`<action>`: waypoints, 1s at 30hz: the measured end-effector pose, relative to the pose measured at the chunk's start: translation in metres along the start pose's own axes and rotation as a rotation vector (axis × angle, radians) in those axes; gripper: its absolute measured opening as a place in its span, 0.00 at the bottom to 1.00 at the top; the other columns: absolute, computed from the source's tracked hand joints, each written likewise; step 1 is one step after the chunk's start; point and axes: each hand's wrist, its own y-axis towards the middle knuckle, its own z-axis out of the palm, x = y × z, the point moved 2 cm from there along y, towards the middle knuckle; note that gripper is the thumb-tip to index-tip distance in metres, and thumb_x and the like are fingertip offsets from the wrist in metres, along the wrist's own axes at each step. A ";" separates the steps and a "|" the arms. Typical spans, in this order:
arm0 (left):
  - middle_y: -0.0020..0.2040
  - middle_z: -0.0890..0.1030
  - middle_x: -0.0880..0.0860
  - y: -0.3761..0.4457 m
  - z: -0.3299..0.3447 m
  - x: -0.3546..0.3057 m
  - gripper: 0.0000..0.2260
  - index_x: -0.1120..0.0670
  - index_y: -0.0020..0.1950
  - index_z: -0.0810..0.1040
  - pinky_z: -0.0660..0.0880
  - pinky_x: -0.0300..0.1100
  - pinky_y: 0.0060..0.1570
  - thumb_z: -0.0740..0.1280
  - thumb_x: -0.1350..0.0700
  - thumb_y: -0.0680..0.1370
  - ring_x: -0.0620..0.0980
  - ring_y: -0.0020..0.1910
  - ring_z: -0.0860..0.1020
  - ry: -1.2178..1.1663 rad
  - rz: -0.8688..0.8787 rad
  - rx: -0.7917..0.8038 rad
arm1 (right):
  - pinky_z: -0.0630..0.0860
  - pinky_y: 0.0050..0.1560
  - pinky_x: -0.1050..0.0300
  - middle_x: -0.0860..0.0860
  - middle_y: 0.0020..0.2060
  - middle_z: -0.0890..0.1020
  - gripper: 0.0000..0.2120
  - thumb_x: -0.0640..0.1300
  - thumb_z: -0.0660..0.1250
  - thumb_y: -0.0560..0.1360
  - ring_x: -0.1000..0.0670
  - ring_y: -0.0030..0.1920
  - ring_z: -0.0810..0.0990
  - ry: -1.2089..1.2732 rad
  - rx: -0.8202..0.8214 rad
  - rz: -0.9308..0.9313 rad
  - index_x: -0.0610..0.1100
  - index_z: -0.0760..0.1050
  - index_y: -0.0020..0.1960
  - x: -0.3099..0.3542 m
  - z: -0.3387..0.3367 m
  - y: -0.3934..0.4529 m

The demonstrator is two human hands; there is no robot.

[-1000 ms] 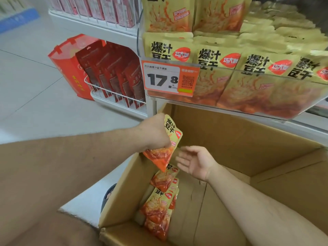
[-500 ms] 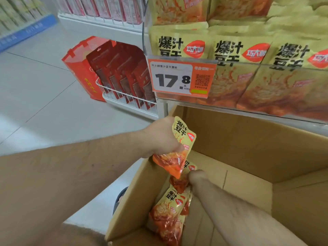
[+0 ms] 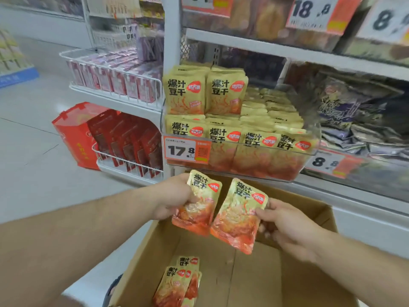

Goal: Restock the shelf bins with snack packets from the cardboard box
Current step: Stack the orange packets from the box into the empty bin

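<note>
Both bare forearms reach forward from the near edge and converge toward the middle. The left hand (image 3: 174, 200) sits slightly farther and higher than the right, back of the hand facing left, its fingers curled round the left edge of a snack packet (image 3: 198, 203) and its thumb hidden behind it. The right hand (image 3: 285, 224) comes in from the near right, wrist angled toward the left, thumb on the front of a second snack packet (image 3: 238, 216) and fingers curled behind its right edge.
</note>
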 end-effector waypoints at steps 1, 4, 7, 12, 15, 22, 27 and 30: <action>0.54 0.85 0.54 -0.003 0.008 -0.005 0.20 0.49 0.61 0.77 0.75 0.58 0.61 0.57 0.71 0.80 0.59 0.58 0.81 -0.033 0.014 0.024 | 0.65 0.34 0.59 0.48 0.37 0.82 0.08 0.37 0.61 0.82 0.54 0.30 0.71 0.005 -0.003 -0.031 0.42 0.78 0.55 0.007 0.002 -0.006; 0.59 0.83 0.58 -0.015 0.027 -0.018 0.24 0.50 0.62 0.77 0.73 0.58 0.62 0.53 0.73 0.80 0.59 0.60 0.79 -0.081 0.038 0.120 | 0.65 0.34 0.58 0.49 0.34 0.81 0.05 0.38 0.63 0.81 0.54 0.29 0.72 -0.015 -0.046 -0.102 0.42 0.75 0.47 0.023 0.011 -0.012; 0.61 0.82 0.60 -0.029 0.033 -0.029 0.28 0.52 0.63 0.77 0.73 0.61 0.63 0.51 0.76 0.76 0.62 0.62 0.79 -0.082 0.057 0.168 | 0.66 0.33 0.59 0.51 0.30 0.81 0.11 0.37 0.64 0.80 0.53 0.29 0.72 -0.028 -0.103 -0.141 0.45 0.70 0.40 0.030 0.014 -0.015; 0.62 0.80 0.62 -0.041 0.042 -0.046 0.23 0.56 0.63 0.76 0.76 0.53 0.59 0.63 0.72 0.72 0.61 0.61 0.79 -0.139 0.111 0.148 | 0.69 0.34 0.60 0.50 0.31 0.82 0.11 0.37 0.67 0.78 0.52 0.31 0.74 -0.027 -0.129 -0.193 0.44 0.70 0.38 0.046 0.018 -0.023; 0.56 0.84 0.57 -0.043 0.053 -0.051 0.18 0.54 0.62 0.76 0.76 0.58 0.62 0.63 0.72 0.78 0.58 0.58 0.82 -0.174 0.184 0.130 | 0.71 0.35 0.59 0.47 0.36 0.83 0.09 0.37 0.68 0.78 0.52 0.33 0.75 -0.017 -0.155 -0.230 0.43 0.73 0.39 0.056 0.015 -0.024; 0.58 0.84 0.55 -0.033 0.058 -0.063 0.22 0.51 0.67 0.72 0.75 0.58 0.63 0.63 0.72 0.78 0.56 0.59 0.81 -0.110 0.295 0.099 | 0.70 0.33 0.58 0.48 0.42 0.86 0.10 0.42 0.73 0.74 0.51 0.34 0.76 0.007 -0.079 -0.260 0.44 0.76 0.53 0.069 0.004 -0.030; 0.61 0.82 0.51 -0.032 0.064 -0.077 0.25 0.49 0.70 0.68 0.74 0.50 0.66 0.65 0.70 0.78 0.50 0.62 0.79 0.020 0.340 0.190 | 0.78 0.53 0.53 0.49 0.49 0.87 0.11 0.38 0.73 0.73 0.49 0.51 0.85 -0.119 0.077 -0.302 0.44 0.82 0.55 0.079 -0.004 -0.031; 0.64 0.79 0.49 -0.028 0.063 -0.083 0.30 0.46 0.74 0.62 0.72 0.51 0.67 0.69 0.64 0.77 0.49 0.64 0.77 0.129 0.361 0.230 | 0.77 0.47 0.58 0.48 0.47 0.87 0.10 0.36 0.72 0.72 0.49 0.49 0.86 -0.117 0.054 -0.318 0.43 0.82 0.52 0.086 -0.009 -0.030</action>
